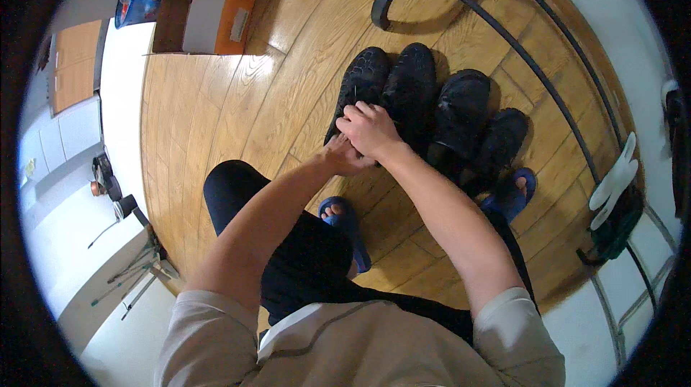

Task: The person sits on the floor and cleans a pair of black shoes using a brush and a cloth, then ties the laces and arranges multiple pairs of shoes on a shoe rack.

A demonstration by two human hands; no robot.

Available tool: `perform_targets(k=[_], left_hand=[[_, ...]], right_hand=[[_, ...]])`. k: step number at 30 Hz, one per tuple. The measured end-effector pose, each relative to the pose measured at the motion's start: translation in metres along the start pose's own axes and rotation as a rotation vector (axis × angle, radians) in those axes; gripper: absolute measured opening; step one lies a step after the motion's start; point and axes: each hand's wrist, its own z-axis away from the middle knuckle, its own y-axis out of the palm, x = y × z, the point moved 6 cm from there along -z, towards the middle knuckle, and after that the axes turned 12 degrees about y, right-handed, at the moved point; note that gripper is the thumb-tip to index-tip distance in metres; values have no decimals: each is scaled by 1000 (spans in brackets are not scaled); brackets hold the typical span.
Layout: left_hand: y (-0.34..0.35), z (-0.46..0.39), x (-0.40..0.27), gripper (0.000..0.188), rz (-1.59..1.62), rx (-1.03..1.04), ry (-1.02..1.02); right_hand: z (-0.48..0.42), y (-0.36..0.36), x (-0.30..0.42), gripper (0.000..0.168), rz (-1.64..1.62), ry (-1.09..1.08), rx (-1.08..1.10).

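Observation:
Both hands meet over the heel end of a black lace-up shoe (363,66), the leftmost in a row on the floor. My right hand (372,127) has its fingers curled over the shoe's upper. Just below it, my left hand (345,156) touches it and overlaps the shoe's opening. What the fingertips pinch is hidden by the hands. A short thin strand stands up from the upper. Beside this shoe lies a second black shoe (413,77). Farther right are a wider black shoe (463,104) and a smaller black shoe (503,136).
Blue slippers (345,222) are on my feet, on the wood-plank floor (216,112). A curved black metal frame (518,52) arches past the shoes on the right. White gloves (615,179) hang at its lower end. An orange-and-white cardboard box (231,20) stands upper left.

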Motion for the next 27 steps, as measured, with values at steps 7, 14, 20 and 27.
perform_targets(k=[7, 14, 20, 27], left_hand=[[-6, -1, 44, 30, 273, -252, -17], [23, -20, 75, 27, -275, -326, -81], [24, -42, 71, 26, -411, -212, -111], [10, -66, 82, 26, -478, -109, -159]], right_hand=[[-6, -3, -7, 2, -56, 142, 103], [-4, -8, -13, 2, -160, 64, 130], [6, -4, -20, 5, -198, 86, 172], [13, 3, -17, 6, -188, 211, 93]])
